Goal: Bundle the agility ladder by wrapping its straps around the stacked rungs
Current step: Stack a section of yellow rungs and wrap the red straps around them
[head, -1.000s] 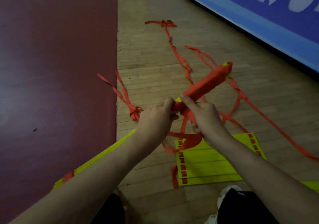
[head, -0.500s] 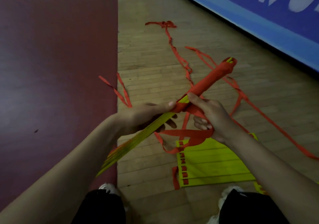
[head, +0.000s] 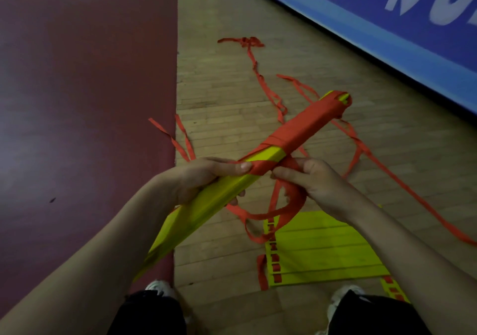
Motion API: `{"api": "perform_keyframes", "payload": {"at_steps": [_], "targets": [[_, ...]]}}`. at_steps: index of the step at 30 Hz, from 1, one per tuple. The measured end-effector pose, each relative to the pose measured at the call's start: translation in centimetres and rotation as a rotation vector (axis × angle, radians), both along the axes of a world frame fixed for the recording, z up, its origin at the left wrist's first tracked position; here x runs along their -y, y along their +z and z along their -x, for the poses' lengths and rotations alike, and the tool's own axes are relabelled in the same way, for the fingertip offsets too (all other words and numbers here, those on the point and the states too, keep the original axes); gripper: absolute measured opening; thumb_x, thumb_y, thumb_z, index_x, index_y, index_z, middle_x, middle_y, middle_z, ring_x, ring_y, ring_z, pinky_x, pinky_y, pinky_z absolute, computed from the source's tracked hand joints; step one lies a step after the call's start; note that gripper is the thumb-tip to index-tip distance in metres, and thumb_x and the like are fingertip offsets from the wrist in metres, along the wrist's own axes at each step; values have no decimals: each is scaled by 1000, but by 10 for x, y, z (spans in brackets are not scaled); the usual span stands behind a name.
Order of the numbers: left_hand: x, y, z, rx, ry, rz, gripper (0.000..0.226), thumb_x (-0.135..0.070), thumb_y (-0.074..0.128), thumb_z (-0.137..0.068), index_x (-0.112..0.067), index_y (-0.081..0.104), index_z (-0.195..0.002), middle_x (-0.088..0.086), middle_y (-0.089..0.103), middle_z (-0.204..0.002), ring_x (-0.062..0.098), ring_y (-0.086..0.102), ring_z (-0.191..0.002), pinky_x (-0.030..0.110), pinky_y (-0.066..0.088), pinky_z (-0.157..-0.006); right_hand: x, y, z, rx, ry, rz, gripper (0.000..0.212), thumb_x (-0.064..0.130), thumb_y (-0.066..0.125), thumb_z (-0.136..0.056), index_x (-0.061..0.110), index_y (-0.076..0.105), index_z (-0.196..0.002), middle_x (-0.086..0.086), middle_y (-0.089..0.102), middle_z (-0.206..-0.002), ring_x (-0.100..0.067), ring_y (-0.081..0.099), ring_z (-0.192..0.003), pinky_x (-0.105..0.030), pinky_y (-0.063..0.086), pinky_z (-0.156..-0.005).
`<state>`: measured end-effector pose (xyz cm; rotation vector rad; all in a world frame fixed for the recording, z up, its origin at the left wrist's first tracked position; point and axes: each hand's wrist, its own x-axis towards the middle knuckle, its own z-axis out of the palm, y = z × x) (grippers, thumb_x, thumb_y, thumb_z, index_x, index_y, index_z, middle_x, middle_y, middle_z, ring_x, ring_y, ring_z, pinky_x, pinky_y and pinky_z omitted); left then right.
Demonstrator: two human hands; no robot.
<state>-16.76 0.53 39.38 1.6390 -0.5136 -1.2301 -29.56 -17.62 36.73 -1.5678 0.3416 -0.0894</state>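
A person standing on a wooden gym floor (head: 219,89) holds a stack of yellow rungs (head: 219,200) slantwise at waist height, its far end pointing up and to the right. The left hand (head: 204,177) is clenched around the middle of the rungs, thumb laid on top at the edge of the wrapping. The right hand (head: 309,182) pinches the red strap (head: 304,125) just beside the rungs, where it crosses their underside. The strap covers the far half of the stack in close turns; the near half is bare yellow. Slack strap hangs in a loop (head: 284,213) below the right hand and trails off across the floor. More yellow rungs lie flat (head: 322,247) on the floor near the person's shoes (head: 157,287). A dark red mat (head: 77,102) lies to the left, a blue banner (head: 387,25) to the right.
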Motion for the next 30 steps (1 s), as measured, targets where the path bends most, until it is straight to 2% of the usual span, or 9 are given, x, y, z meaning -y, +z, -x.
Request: {"api": "perform_keyframes", "payload": {"at_steps": [3,8,13,15,18,21,24,27,30], "targets": [[0,-1,0,26,66,14,43,-29,66,-77,-1,64,-110,16,72,-81,22,69,-64,25,54,-55,-2,-7,0,-48,-27,56,7,18,71,-80,13,66,-78,2,58,-53,-6,54,-42,-18,46,-44],[7,-8,2,213,195,19,37,-26,75,-80,0,65,-105,22,72,-91,31,72,-75,41,60,-72,-3,-5,-2,-58,-143,152,15,27,75,-77,15,68,-72,2,48,-48,-7,45,-37,-20,40,-38],[20,-20,20,748,200,-110,25,-43,73,-81,-20,68,-88,0,71,-76,15,70,-63,38,59,-63,-12,-7,-5,-77,-295,213,33,43,70,-81,13,68,-67,1,41,-43,-7,36,-32,-19,29,-34],[22,-22,29,1043,143,-177,29,-52,65,-84,-25,68,-93,-6,67,-75,12,65,-69,33,51,-59,-12,-8,-7,-104,-359,276,44,54,66,-80,13,67,-63,3,42,-39,-6,39,-32,-22,31,-37],[26,-22,38,1431,66,-231,36,-57,51,-91,-28,64,-105,-6,67,-85,17,64,-79,27,39,-57,-12,-8,-8,-132,-414,245,57,64,63,-78,8,69,-69,-13,56,-50,-8,42,-35,-25,31,-42],[28,-22,44,1612,-34,-254,38,-54,40,-97,-25,58,-114,-6,66,-96,16,64,-81,23,28,-48,-11,-6,-6,-151,-426,98,48,58,67,-79,11,67,-73,-12,67,-61,-8,40,-34,-19,28,-35],[30,-23,49,1623,-108,-288,35,-51,37,-99,-25,53,-116,-6,64,-100,15,63,-83,24,28,-51,-11,-4,-3,-187,-417,-27,48,46,67,-83,-2,68,-86,3,47,-37,-6,32,-30,-18,25,-34],[30,-24,50,1487,-134,-275,33,-50,45,-97,-26,49,-120,-3,65,-100,19,63,-86,28,39,-58,-11,-2,0,-197,-380,-80,46,38,65,-87,-7,64,-97,7,43,-32,-5,29,-29,-18,24,-33],[28,-18,40,974,-135,-204,37,-47,61,-89,-20,49,-112,4,67,-96,24,66,-87,35,51,-73,-12,1,1,-140,-331,-147,34,34,65,-87,1,59,-86,7,43,-33,-5,28,-28,-16,20,-34]]}}
